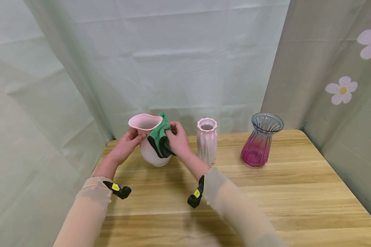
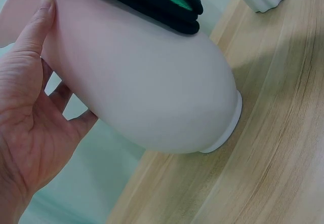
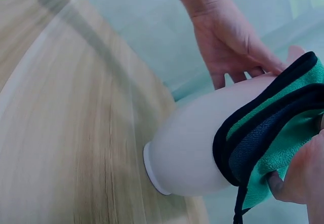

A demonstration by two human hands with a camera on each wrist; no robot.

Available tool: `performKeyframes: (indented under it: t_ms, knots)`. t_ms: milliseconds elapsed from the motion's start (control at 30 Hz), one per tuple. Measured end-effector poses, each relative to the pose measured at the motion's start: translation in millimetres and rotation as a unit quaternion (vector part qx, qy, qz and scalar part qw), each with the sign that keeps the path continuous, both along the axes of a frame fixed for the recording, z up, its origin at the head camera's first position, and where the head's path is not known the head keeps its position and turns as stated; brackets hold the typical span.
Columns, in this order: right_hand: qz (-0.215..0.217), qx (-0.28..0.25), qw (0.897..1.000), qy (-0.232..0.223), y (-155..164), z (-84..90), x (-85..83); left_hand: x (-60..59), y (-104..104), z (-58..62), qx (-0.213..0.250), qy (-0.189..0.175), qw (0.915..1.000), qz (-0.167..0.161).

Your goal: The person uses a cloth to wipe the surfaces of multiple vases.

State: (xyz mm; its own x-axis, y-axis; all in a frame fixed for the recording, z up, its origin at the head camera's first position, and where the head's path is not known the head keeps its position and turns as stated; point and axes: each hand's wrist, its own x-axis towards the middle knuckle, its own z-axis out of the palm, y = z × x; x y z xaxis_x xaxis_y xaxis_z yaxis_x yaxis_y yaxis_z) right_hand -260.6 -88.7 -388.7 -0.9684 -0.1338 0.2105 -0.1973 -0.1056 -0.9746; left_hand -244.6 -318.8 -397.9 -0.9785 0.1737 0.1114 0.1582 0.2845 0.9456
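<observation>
A pink-and-white vase (image 1: pixel 154 156) with a wavy, flared rim stands at the table's far left. My left hand (image 1: pixel 124 146) grips its neck from the left, thumb in front and fingers behind, as the left wrist view (image 2: pixel 38 92) also shows. From the other side, my right hand (image 1: pixel 178 139) holds a folded green cloth (image 1: pixel 160 132) with black edging against the vase's right side, just below the rim. In the right wrist view the cloth (image 3: pixel 273 133) lies over the vase's upper body (image 3: pixel 187 143), and part of the right hand is cut off by the frame.
Right of the vase stands a narrow, ribbed pale pink vase (image 1: pixel 207 144). Farther right is a glass vase (image 1: pixel 259 144), blue-grey above and magenta below. All stand near the back edge of the wooden table (image 1: pixel 235 199), with curtains (image 1: pixel 185 68) behind and at both sides.
</observation>
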Motion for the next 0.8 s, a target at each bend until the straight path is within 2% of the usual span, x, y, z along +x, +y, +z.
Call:
performKeyframes:
  t_ms: [233, 600, 800]
  knots:
    - [0.001, 0.028, 0.999, 0.026, -2, -2.8, -2.7, 1.2, 1, 0.4, -0.005, -0.003, 1.0, 0.003]
    - [-0.014, 0.122, 0.99, 0.065, -3, -0.3, -3.2, 0.4, 0, 0.3, 0.0, 0.004, 1.0, -0.003]
    - [-0.024, 0.142, 0.987, 0.074, 1, -12.6, 0.3, 0.1, 0, -0.6, -0.001, 0.007, 1.0, -0.006]
